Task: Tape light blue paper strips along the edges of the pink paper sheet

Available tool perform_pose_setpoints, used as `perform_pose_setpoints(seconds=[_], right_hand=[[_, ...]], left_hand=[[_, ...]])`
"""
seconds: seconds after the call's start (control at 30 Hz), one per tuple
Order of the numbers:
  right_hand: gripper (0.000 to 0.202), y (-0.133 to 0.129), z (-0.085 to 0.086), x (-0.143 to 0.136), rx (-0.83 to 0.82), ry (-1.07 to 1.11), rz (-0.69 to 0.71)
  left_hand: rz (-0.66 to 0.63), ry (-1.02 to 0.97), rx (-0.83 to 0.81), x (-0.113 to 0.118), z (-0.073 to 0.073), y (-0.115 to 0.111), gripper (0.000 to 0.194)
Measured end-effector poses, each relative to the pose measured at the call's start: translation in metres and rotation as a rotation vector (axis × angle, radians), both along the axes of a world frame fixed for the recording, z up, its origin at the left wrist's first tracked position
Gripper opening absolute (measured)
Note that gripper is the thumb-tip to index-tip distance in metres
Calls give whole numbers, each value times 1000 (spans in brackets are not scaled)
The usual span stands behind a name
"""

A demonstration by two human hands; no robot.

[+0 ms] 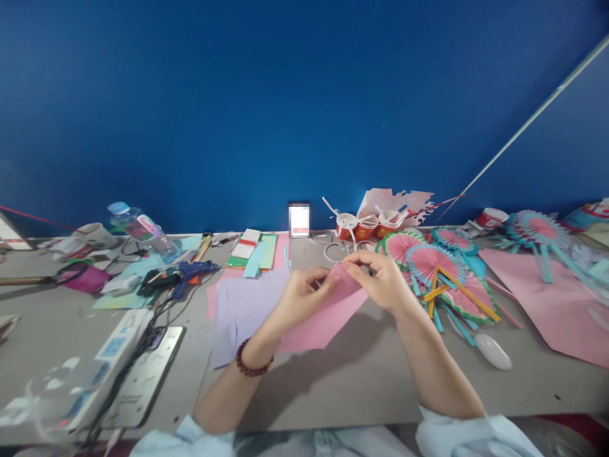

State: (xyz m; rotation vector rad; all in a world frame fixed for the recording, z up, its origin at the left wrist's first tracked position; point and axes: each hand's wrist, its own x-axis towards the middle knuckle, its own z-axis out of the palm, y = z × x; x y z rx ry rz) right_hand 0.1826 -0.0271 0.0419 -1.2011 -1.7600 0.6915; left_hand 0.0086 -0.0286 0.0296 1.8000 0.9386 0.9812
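A sheet of pink paper [328, 317] is held up a little above the table, tilted. My left hand [307, 295], with a dark bead bracelet on the wrist, grips its upper left part between thumb and fingers. At the top corner my right hand [380, 276] pinches the same sheet. Part of the paper is hidden behind the left hand and forearm. Beneath and to the left lie sheets of lilac paper [238, 304]. Pink and green folded paper fans [435, 260] with yellow strips lie beside the right hand.
Red paper cups [346, 225] and a lit phone screen [299, 220] stand by the blue wall. At left are a blue glue gun [190, 273], a plastic bottle [143, 228], a power strip [109, 355] and a phone [145, 377]. A white mouse [493, 352] lies right.
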Motion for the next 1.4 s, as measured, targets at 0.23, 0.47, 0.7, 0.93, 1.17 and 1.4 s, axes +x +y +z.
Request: perform_pose_setpoints(seconds=[0.23, 0.47, 0.7, 0.93, 1.17, 1.4], right_hand=[[24, 6, 2, 7, 200, 2, -135], [54, 15, -10, 7, -106, 127, -36], [47, 39, -20, 16, -484, 697, 66], [28, 51, -41, 39, -529, 726, -33], [59, 17, -89, 55, -527, 574, -149], [34, -35, -148, 61, -422, -36, -181]], left_hand=[[277, 103, 188, -12, -1, 7, 35], [453, 224, 979, -13, -8, -1, 31], [128, 547, 1209, 8, -26, 3, 36], [93, 660, 1206, 12, -46, 7, 26], [-30, 753, 1205, -9, -83, 1, 16], [-142, 850, 983, -43, -119, -32, 12]])
